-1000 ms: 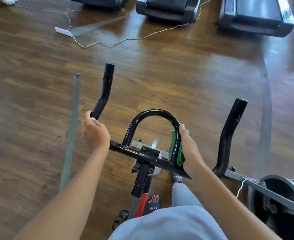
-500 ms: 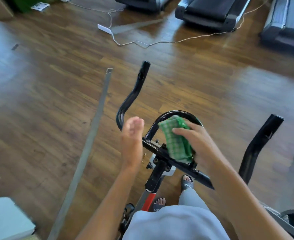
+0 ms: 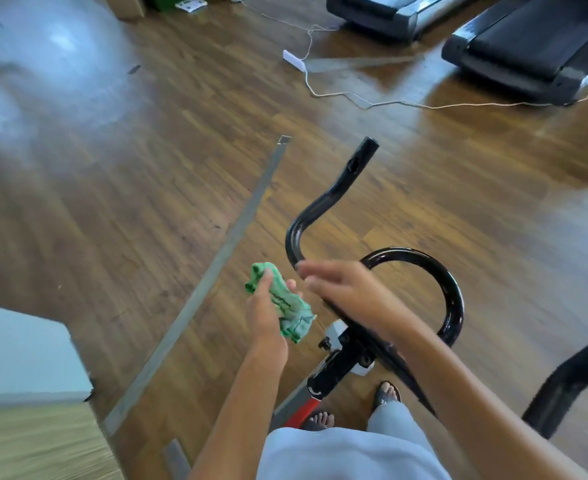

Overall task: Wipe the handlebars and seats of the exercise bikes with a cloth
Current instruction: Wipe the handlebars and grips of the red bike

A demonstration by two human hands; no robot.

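The wiping looked to be partway through the first bike, and nowhere near the end of the whole job. The green cloth (image 3: 287,306) was bunched up in the left hand (image 3: 264,318), with the thumb pressed over it and the fingers curled beneath. It sat just left of centre in the frame, close beside the black handlebars (image 3: 453,292) but off them. The right hand (image 3: 344,289) lay across the point where the curved side grip (image 3: 323,202) meets the round loop. Its fingers were stretched out and held nothing, and the blur made it impossible to say whether it rested on the bar. The bars shone all over, so the picture did not show which stretches were already clean. My guess was that the side grip reaching toward the middle of the frame was next. No seat was in view, so that part seemed still to do. A second bar (image 3: 569,372) at the lower right edge suggested another bike waiting.

As for containers, only the corner of a brown box (image 3: 126,5) showed at the upper left edge, cropped, so its contents could not be told. Two treadmills (image 3: 535,46) stood at the upper right, and a white cable (image 3: 389,105) trailed over the wooden floor (image 3: 147,168) in front of them
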